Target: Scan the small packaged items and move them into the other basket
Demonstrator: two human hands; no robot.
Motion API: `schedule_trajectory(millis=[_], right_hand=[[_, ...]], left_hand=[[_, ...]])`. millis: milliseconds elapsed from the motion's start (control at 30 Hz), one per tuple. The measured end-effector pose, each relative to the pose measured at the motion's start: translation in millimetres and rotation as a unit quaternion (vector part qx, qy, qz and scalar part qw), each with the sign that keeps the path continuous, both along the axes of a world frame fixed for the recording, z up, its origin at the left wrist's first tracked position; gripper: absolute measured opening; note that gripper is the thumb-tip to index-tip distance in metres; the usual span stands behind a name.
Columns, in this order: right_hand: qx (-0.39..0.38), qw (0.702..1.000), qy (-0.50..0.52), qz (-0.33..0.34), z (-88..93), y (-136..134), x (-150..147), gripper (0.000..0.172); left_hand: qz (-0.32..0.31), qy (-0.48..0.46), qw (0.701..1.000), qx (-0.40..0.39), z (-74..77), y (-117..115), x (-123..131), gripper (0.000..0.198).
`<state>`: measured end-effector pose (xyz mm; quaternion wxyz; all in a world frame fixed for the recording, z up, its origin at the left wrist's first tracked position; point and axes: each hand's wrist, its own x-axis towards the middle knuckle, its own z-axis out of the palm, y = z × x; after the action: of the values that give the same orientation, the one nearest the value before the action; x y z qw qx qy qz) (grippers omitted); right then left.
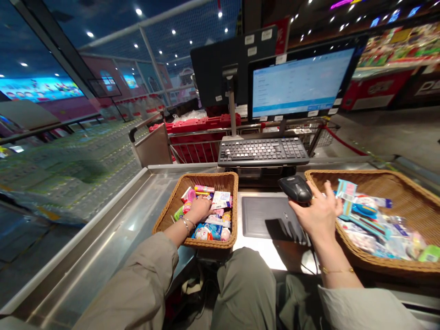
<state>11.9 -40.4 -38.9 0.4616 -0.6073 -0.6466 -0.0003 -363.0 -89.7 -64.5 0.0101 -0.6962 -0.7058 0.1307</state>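
A stainless-steel checkout surface in a brightly lit store carries two wicker baskets of small packaged goods, one keyboard and one monitor. The right hand has its grip closed around a black handheld barcode scanner, held above the gap between the baskets, its long axis running sideways and its nose pointing left. The left hand lies palm-down on goods in the left basket, near its front edge; whether its grip holds anything cannot be told. The right basket sits at the surface's right edge.

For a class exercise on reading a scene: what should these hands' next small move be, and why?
Probably the left hand should lift one of the packaged goods from the left wicker basket towards the handheld barcode scanner. The left hand rests on those goods, and the right hand holds the scanner ready.
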Motion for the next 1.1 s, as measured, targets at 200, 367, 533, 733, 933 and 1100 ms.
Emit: schedule_trajectory(millis=[200,367,533,733,933,1100], right_hand=[[0.008,1.000,0.001,0.010,0.8,-0.1,0.6,0.057],[0.013,1.000,-0.002,0.007,-1.1,0.6,1.7,0.059],[0.011,1.000,-0.002,0.002,-6.4,3.6,3.0,0.057],[0.019,1.000,-0.003,-0.002,-9.6,6.5,2.6,0.053],[0.021,1.000,0.004,0.005,-5.6,3.6,3.2,0.052],[0.031,1.000,0.003,0.007,-6.5,4.2,5.2,0.057]], left_hand=[[0.016,0.003,1.000,0.018,-5.4,-0.2,7.5,0.030],[-0.012,-0.012,0.999,0.035,-3.5,-2.2,11.2,0.018],[-0.023,-0.025,0.997,0.069,11.3,-1.8,4.5,0.020],[-0.012,-0.021,0.990,0.138,35.9,-2.9,1.5,0.029],[0.038,-0.049,0.965,0.255,57.3,0.7,13.5,0.023],[0.054,-0.066,0.940,0.331,71.2,9.7,32.7,0.023]])
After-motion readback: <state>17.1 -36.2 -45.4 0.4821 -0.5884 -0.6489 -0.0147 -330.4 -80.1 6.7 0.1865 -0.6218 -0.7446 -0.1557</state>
